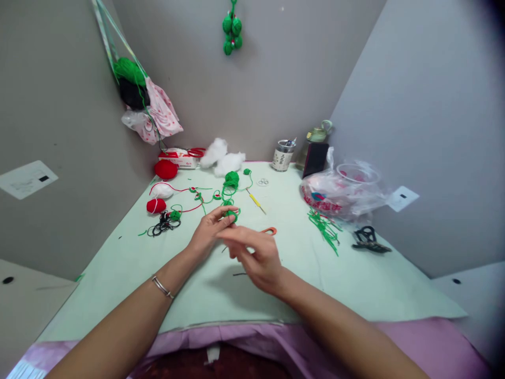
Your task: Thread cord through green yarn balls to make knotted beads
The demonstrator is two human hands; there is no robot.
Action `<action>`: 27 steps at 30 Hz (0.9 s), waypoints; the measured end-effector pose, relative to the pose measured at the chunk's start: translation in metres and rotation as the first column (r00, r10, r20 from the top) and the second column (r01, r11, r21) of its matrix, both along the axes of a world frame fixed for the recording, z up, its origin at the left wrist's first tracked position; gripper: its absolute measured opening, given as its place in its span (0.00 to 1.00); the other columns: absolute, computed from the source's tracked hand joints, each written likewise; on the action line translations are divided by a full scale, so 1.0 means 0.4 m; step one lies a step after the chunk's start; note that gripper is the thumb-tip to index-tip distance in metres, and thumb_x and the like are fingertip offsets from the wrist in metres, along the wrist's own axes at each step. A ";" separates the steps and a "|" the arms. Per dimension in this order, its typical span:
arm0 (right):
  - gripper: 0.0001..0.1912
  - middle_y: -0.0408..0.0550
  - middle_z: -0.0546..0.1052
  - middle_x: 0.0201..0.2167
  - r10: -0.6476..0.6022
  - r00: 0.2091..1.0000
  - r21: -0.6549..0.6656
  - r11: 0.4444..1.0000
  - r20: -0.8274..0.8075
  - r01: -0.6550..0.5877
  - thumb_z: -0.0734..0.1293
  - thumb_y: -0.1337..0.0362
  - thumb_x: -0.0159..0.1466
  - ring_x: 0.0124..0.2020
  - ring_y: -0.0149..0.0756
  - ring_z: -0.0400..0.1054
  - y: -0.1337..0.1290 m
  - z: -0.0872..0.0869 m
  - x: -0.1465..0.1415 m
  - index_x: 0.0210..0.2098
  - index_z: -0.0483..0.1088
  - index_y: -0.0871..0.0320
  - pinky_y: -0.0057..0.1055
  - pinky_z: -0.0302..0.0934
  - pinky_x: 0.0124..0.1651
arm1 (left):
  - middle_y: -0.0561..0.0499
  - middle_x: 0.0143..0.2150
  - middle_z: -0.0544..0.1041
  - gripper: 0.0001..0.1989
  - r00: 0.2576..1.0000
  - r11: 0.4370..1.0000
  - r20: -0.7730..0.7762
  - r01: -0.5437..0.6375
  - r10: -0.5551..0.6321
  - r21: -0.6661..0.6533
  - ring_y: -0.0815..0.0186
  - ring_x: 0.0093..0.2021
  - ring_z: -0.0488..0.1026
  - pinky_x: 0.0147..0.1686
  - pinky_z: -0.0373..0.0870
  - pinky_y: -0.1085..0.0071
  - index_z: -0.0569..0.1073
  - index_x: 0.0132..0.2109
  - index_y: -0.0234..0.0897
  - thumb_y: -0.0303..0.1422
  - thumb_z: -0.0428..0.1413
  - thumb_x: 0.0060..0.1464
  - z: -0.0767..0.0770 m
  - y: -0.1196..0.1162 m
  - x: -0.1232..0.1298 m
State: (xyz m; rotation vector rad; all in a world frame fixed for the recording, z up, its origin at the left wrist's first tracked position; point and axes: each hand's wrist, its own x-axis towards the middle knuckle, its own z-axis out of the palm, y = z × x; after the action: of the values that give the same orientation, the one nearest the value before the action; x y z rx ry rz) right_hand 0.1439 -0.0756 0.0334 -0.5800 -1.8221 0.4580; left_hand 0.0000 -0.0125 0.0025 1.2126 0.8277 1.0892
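My left hand (209, 229) is closed around a small green crocheted piece (232, 215) with a bit of red on it. Just right of it, my right hand (254, 251) has its index finger extended toward the left hand, the other fingers curled; whatever they may hold is hidden. Orange-handled scissors (270, 230) show partly behind the right hand. Beyond the hands lie a green yarn ball (231, 180) and a yellow crochet hook (254, 198). Small green and red crocheted pieces (198, 196) are strung out to the left.
Red yarn (157, 206) and black yarn (163, 225) lie left. White stuffing (229, 163), a pen cup (283, 156) and a phone (315, 160) stand at the back. Right are a plastic bag (343, 192), green yarn scraps (324, 229) and a black claw clip (370, 240).
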 end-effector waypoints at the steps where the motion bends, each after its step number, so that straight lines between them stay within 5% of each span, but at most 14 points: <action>1: 0.12 0.44 0.75 0.27 -0.014 0.998 -0.102 0.995 -0.069 0.007 0.59 0.65 0.71 0.22 0.27 0.65 0.005 0.009 0.008 0.46 0.74 0.57 0.26 0.64 0.28 | 0.52 0.34 0.77 0.21 1.000 1.000 -0.005 0.031 -0.031 0.001 0.67 0.30 0.73 0.33 0.70 0.70 0.75 0.51 0.40 0.39 0.65 0.51 -0.002 0.000 -0.001; 5: 0.10 0.41 0.69 0.22 -0.126 0.959 -0.367 0.930 -0.255 0.025 0.62 0.58 0.70 0.20 0.28 0.61 0.031 0.040 0.039 0.43 0.74 0.54 0.27 0.60 0.23 | 0.51 0.36 0.78 0.25 0.994 0.996 -0.087 0.078 -0.074 0.043 0.63 0.36 0.76 0.42 0.71 0.65 0.73 0.57 0.40 0.38 0.64 0.52 -0.008 -0.006 -0.001; 10: 0.08 0.40 0.67 0.22 -0.163 0.931 -0.393 0.919 -0.326 0.023 0.63 0.60 0.69 0.20 0.27 0.60 0.040 0.061 0.054 0.42 0.73 0.54 0.27 0.60 0.24 | 0.51 0.41 0.76 0.21 0.987 0.985 -0.141 -0.056 0.080 0.163 0.65 0.40 0.74 0.43 0.70 0.68 0.72 0.51 0.41 0.33 0.65 0.49 -0.001 -0.014 0.006; 13: 0.08 0.43 0.73 0.28 -0.099 0.957 -0.272 0.962 -0.273 0.022 0.63 0.63 0.70 0.21 0.26 0.62 0.022 0.060 0.045 0.43 0.74 0.55 0.26 0.62 0.25 | 0.52 0.41 0.76 0.18 0.997 0.983 -0.019 -0.070 0.074 0.167 0.66 0.41 0.75 0.44 0.71 0.69 0.71 0.45 0.39 0.31 0.66 0.48 0.005 -0.013 0.004; 16: 0.10 0.45 0.77 0.31 0.043 0.997 -0.010 0.999 -0.062 -0.044 0.61 0.69 0.70 0.25 0.27 0.66 -0.003 0.045 0.021 0.45 0.73 0.58 0.27 0.64 0.31 | 0.51 0.42 0.78 0.20 0.989 0.998 0.147 -0.006 -0.003 0.059 0.63 0.43 0.77 0.49 0.72 0.65 0.72 0.46 0.39 0.31 0.68 0.47 0.012 -0.009 -0.001; 20: 0.11 0.45 0.77 0.28 -0.026 0.958 0.374 0.923 0.286 -0.086 0.60 0.74 0.68 0.29 0.30 0.69 -0.022 0.012 -0.013 0.43 0.73 0.61 0.28 0.62 0.34 | 0.47 0.46 0.80 0.19 0.957 0.990 0.271 0.123 -0.102 -0.065 0.62 0.47 0.78 0.57 0.70 0.61 0.73 0.49 0.36 0.29 0.67 0.50 0.031 -0.013 -0.007; 23: 0.10 0.42 0.73 0.25 -0.140 0.899 0.467 0.881 0.415 -0.079 0.60 0.75 0.67 0.29 0.30 0.67 -0.023 -0.004 -0.025 0.41 0.72 0.61 0.29 0.60 0.31 | 0.47 0.47 0.80 0.18 0.946 0.975 0.287 0.189 -0.149 -0.118 0.62 0.45 0.79 0.57 0.71 0.62 0.75 0.49 0.35 0.27 0.66 0.50 0.049 -0.023 -0.010; 27: 0.09 0.40 0.73 0.25 -0.160 0.910 0.490 0.870 0.382 -0.052 0.60 0.74 0.67 0.28 0.29 0.65 -0.023 -0.003 -0.026 0.38 0.72 0.60 0.28 0.58 0.30 | 0.49 0.45 0.80 0.17 0.948 0.970 0.286 0.188 -0.138 -0.153 0.63 0.43 0.80 0.54 0.73 0.65 0.76 0.48 0.36 0.26 0.65 0.50 0.061 -0.032 -0.013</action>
State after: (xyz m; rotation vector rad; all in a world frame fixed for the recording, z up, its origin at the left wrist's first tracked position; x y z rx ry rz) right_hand 0.1334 -0.0848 0.0322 -0.3849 -2.2126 -0.1990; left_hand -0.0051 -0.0254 0.0270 0.9372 0.5867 0.9964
